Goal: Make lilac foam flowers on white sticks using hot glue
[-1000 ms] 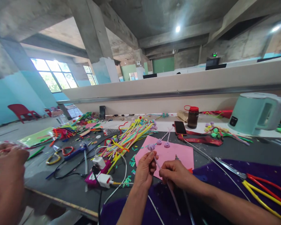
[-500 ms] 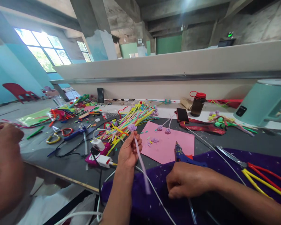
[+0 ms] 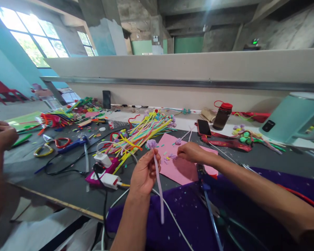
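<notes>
1. At the far left edge of the frame, a co-worker's hand (image 3: 0,134) is curled over a dark table (image 3: 68,184).
2. Left of centre lie a white charger (image 3: 108,180) and a spread of coloured pipe cleaners (image 3: 138,134).
3. At lower centre, the person's left hand (image 3: 145,170) pinches a lilac pipe-cleaner flower (image 3: 152,144) upright; its stem hangs below the fist over purple cloth (image 3: 188,219).
4. Just right of centre, the right hand (image 3: 191,152) rests on a pink paper sheet (image 3: 178,167), fingers curled downward; whether they grip anything cannot be told.
5. Toward the upper right stand a phone (image 3: 203,127), a brown bottle (image 3: 222,116) and a pale green kettle (image 3: 295,116).
</notes>
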### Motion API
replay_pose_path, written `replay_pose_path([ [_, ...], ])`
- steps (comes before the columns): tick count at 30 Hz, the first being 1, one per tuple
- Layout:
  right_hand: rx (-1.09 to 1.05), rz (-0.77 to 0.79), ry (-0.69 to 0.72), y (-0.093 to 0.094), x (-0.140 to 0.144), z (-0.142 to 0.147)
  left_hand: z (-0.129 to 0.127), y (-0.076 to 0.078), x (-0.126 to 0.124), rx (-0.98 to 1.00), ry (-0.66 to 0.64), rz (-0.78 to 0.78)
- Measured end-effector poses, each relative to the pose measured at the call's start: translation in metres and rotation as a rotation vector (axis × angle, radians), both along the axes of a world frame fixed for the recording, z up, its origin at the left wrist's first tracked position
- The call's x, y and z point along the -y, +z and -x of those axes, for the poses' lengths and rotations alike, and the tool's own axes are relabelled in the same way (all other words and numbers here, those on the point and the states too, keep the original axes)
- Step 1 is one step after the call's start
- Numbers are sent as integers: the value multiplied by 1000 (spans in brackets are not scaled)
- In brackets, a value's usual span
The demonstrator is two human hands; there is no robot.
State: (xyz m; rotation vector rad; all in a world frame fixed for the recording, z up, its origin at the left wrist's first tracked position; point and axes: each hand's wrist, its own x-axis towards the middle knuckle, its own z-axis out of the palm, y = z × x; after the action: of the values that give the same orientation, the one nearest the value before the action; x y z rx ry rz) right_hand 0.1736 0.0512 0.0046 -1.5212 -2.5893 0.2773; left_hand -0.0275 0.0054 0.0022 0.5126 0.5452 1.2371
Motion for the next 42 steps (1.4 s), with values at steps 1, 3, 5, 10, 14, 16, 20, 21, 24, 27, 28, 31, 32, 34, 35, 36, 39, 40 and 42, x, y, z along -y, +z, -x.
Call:
replay_pose_path([
  [1, 18, -5, -7, -4, -6, 4, 1, -1, -1, -13, 24, 2],
  [3, 51, -11, -25, -12, -12, 10, 2, -2, -3, -25, 62, 1],
  [5, 76, -16, -47, -19, -15, 15, 2, -3, -4, -34, 69, -2],
  [10, 78, -15, -78, -26, -14, 23, 0, -5, -2, -82, 61, -22],
  [14, -4, -7, -95, -19, -14, 18, 0, -5, -1, -98, 71, -17],
  [16, -72, 14, -97, -16, -13, 10, 0, -4, 0, -98, 70, -14],
  [20, -224, 135, -68, -17, -3, -8, -2, -3, 1, -94, 56, -24],
  [21, -260, 167, -60, -19, 0, -11, -2, -3, 2, -94, 56, -26],
  [24, -345, 220, -41, -25, 6, -17, -4, -3, 2, -96, 56, -20],
  [27, -366, 226, -20, -28, 8, -17, -4, -3, 1, -97, 62, -16],
  [28, -357, 223, -10, -28, 7, -16, -4, -4, 1, -98, 64, -17],
  [31, -292, 184, 11, -27, 3, -10, -5, -4, 1, -99, 61, -23],
  [32, -262, 153, 13, -26, 1, -7, -5, -4, 1, -101, 58, -24],
  [34, -199, 76, 15, -25, -4, 3, -5, -5, 1, -107, 55, -27],
  [35, -167, 41, 20, -25, -6, 9, -5, -5, 1, -110, 55, -28],
  [36, -136, 14, 28, -25, -9, 15, -5, -5, 1, -112, 55, -28],
  [39, -49, -16, 56, -26, -18, 36, -4, -7, -1, -111, 62, -27],
  [40, -22, -19, 60, -27, -20, 42, -4, -7, -1, -108, 66, -28],
  [42, 23, -21, 61, -29, -23, 51, -3, -8, -2, -102, 72, -27],
])
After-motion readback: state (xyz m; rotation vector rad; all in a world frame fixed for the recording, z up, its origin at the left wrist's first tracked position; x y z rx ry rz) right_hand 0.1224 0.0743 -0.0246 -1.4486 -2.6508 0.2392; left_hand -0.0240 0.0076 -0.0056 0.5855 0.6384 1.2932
